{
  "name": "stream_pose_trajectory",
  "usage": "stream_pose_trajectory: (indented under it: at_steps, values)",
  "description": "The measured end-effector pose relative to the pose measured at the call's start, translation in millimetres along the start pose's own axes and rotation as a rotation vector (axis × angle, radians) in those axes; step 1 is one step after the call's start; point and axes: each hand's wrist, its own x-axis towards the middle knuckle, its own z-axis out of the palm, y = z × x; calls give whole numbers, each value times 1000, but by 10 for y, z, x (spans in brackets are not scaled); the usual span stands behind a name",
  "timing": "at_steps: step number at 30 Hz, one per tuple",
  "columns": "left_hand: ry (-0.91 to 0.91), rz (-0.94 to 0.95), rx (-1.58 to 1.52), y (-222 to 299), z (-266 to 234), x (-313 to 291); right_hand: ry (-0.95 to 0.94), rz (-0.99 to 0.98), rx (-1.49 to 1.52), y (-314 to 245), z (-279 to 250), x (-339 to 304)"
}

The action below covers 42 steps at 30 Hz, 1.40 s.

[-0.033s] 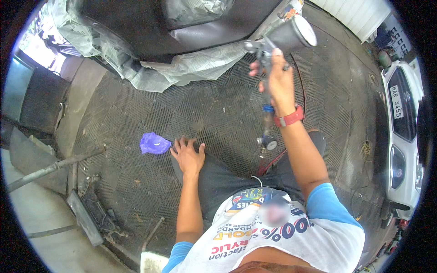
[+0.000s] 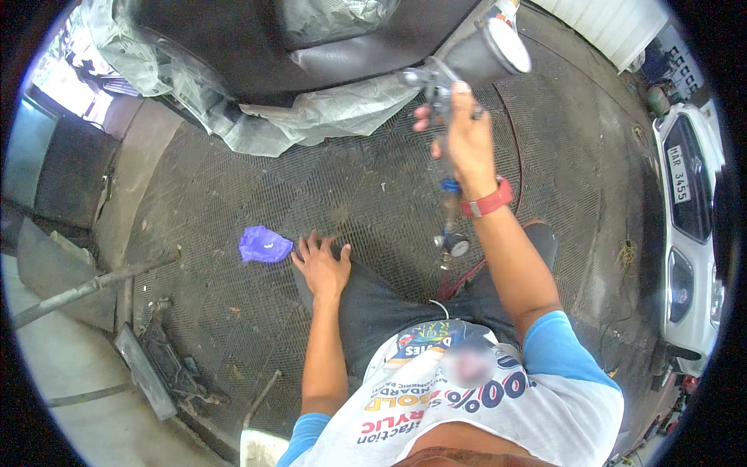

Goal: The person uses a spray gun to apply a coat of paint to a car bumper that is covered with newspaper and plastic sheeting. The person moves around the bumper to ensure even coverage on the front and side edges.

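Note:
My right hand (image 2: pixel 459 132) is raised and shut on the grip of a grey paint spray gun (image 2: pixel 440 78). The gun's cup (image 2: pixel 490 47) with a white lid sits on top. It points toward a dark car body (image 2: pixel 233 47) masked with paper and plastic sheeting (image 2: pixel 327 113). A hose with a blue fitting and a small round gauge (image 2: pixel 453 245) hangs below the gun. There is a red band (image 2: pixel 486 204) on my right wrist. My left hand (image 2: pixel 323 265) lies flat on my knee with fingers spread, holding nothing.
A purple crumpled cloth (image 2: pixel 264 244) lies on the metal grating floor (image 2: pixel 233 194) just left of my left hand. A white car (image 2: pixel 689 233) stands at the right edge. A metal bar (image 2: pixel 85 288) and scrap parts (image 2: pixel 156 366) lie at the lower left.

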Motion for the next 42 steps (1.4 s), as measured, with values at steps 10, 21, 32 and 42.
stream_pose_trajectory:
  at_steps: [10,21,32,42]
  values:
    - [36,8,34,34,1,-29,-184,34,103,320,317,-226]
    - [48,-13,90,-98,-41,-90,146,-105,176,1176,45,-408]
    - [10,-50,122,-38,-99,-108,-192,-465,197,1574,993,-514]
    - [27,-52,142,-27,-125,-155,17,-457,101,1824,240,-205]
